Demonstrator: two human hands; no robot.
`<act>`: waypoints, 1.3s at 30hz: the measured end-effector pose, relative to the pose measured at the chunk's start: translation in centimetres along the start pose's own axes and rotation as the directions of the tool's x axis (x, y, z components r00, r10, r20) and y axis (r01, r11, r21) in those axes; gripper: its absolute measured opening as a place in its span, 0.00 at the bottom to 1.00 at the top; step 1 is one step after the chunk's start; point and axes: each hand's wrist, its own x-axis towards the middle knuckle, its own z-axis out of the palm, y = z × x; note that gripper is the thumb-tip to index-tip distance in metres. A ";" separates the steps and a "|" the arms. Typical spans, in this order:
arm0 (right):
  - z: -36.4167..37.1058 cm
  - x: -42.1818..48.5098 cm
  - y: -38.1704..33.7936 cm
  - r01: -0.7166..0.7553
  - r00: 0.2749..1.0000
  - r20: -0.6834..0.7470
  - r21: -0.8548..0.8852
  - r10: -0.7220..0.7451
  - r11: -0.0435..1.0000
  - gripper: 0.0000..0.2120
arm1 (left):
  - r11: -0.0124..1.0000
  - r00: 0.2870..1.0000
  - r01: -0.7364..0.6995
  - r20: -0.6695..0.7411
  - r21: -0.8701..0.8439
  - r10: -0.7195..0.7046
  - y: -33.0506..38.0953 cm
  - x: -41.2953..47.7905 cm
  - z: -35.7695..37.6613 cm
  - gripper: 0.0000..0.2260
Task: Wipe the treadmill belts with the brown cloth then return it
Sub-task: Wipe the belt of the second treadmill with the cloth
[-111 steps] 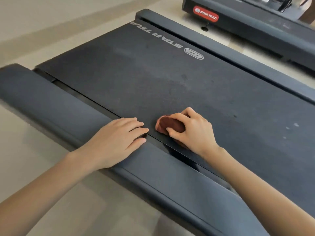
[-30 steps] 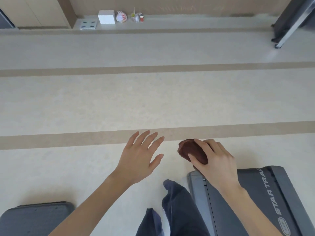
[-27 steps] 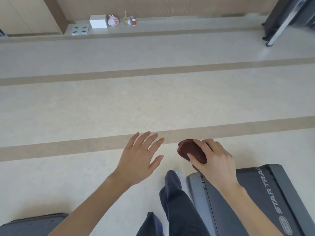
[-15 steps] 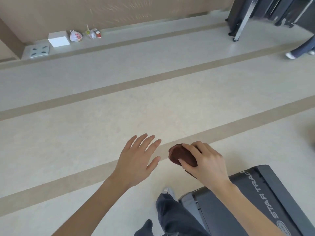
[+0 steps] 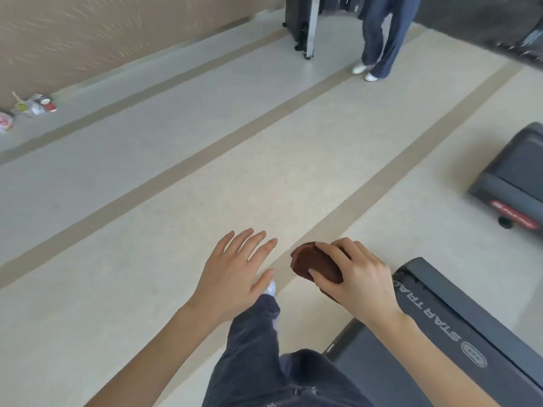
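Note:
My right hand (image 5: pixel 357 274) grips the bunched brown cloth (image 5: pixel 314 264) in the air, just off the end of a dark treadmill (image 5: pixel 446 327) at the lower right. Beside it my left hand (image 5: pixel 235 271) hovers over the floor with straight, spread fingers and holds nothing. The treadmill's belt (image 5: pixel 379 374) shows behind my right forearm. A second treadmill (image 5: pixel 517 174) with a red label lies at the right edge.
My own dark trouser leg (image 5: pixel 255 345) is stepping forward between my arms. Another person in blue trousers (image 5: pixel 379 36) stands at the top beside a black upright frame (image 5: pixel 302 24). Small items (image 5: pixel 32 107) lie by the wall at the far left. Beige striped floor spreads ahead.
I have risen from the belt and turned right across the floor. The standing person and second treadmill came into view. The cloth stays in my right hand; my left hand stays spread.

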 end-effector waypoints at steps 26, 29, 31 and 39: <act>2.7 13.8 19.9 -0.679 0.734 -0.258 -0.253 0.628 0.689 0.17 | 0.650 0.637 -0.758 0.148 -0.052 0.756 3.0 43.7 1.6 0.23; 2.6 14.4 24.2 -0.718 0.696 -0.271 -0.257 0.665 0.647 0.16 | 0.601 0.588 -0.798 0.158 -0.048 0.793 6.1 48.4 2.3 0.22; 2.0 15.0 27.2 -0.741 0.671 -0.269 -0.251 0.690 0.623 0.16 | 0.575 0.560 -0.816 0.161 -0.064 0.813 8.5 51.5 2.4 0.23; -2.3 16.8 39.0 -0.816 0.578 -0.269 -0.224 0.771 0.534 0.17 | 0.425 0.410 -0.898 0.131 -0.114 0.903 20.0 63.0 2.6 0.23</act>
